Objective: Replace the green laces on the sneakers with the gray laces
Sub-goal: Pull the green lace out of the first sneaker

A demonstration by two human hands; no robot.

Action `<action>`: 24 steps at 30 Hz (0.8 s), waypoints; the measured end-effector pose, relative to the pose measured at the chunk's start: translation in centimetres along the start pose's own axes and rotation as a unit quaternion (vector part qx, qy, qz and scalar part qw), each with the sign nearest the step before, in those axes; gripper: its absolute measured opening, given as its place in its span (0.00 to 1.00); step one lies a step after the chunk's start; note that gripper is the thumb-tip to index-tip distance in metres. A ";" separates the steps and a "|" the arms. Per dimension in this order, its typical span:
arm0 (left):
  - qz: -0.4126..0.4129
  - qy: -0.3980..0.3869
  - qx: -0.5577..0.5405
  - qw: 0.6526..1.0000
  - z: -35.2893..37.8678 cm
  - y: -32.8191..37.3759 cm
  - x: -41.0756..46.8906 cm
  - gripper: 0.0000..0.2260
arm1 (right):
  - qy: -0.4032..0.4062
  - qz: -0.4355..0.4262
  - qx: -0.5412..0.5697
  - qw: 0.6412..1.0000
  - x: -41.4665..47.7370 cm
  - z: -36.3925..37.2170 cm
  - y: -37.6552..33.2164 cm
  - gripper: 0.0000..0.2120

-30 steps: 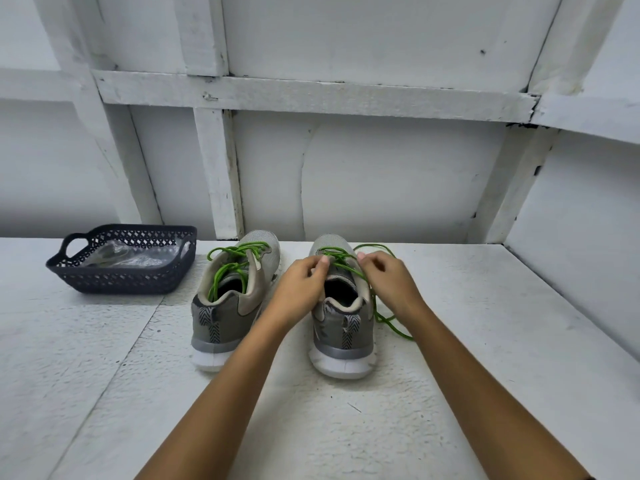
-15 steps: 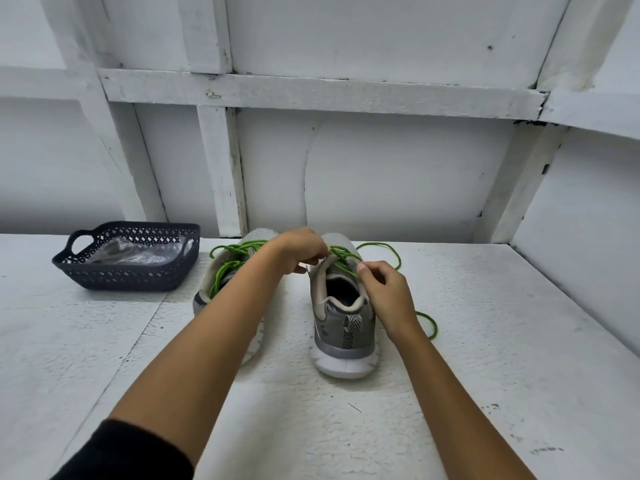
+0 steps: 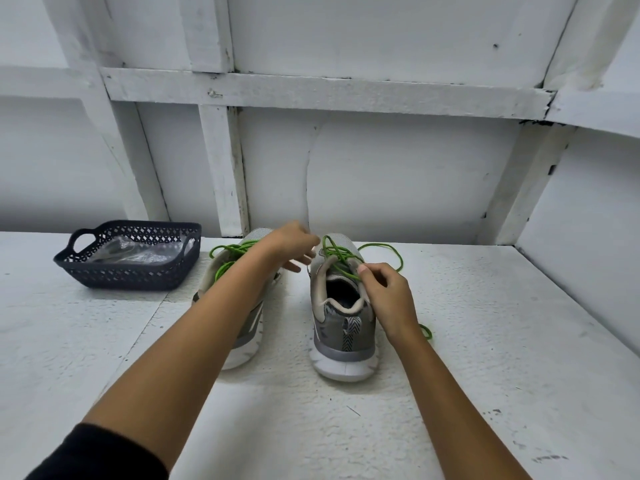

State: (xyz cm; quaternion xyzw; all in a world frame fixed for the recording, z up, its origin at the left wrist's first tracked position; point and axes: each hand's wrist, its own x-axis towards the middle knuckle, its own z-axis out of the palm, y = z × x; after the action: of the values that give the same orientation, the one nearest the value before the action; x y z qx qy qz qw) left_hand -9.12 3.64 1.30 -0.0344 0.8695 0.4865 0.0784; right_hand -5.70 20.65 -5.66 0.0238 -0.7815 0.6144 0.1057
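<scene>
Two grey sneakers stand heel-toward-me on the white table. The right sneaker [image 3: 341,327] has a green lace [image 3: 337,252] criss-crossed over its tongue, with a loose end looping off to the right [image 3: 394,252]. My right hand [image 3: 389,296] pinches the lace at the shoe's top right eyelet. My left hand [image 3: 294,245] hovers just left of the right sneaker's tongue, fingers loosely spread and holding nothing. My left forearm covers much of the left sneaker [image 3: 242,341], whose green lace [image 3: 225,258] shows above the arm.
A dark blue perforated basket [image 3: 131,271] with handles sits at the back left, holding a clear plastic bag [image 3: 131,252]. White wall panels and beams stand right behind the shoes. A white side wall closes the right.
My left hand has lifted off the right sneaker's lace and moved up and left, opening. My right hand has stayed pinched at the right eyelet. The loose lace end has shifted further right.
</scene>
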 end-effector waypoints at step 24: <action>0.099 0.142 0.258 0.951 0.6 1.0 0.3 0.11 | -0.005 -0.003 0.009 1.000 0.1 -0.3 0.0 0.06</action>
State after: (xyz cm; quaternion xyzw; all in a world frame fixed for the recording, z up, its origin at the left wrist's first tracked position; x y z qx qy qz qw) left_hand -9.44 4.71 1.77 0.0040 0.9664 0.2413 -0.0885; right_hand -5.79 20.92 -5.62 0.0304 -0.7766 0.6207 0.1034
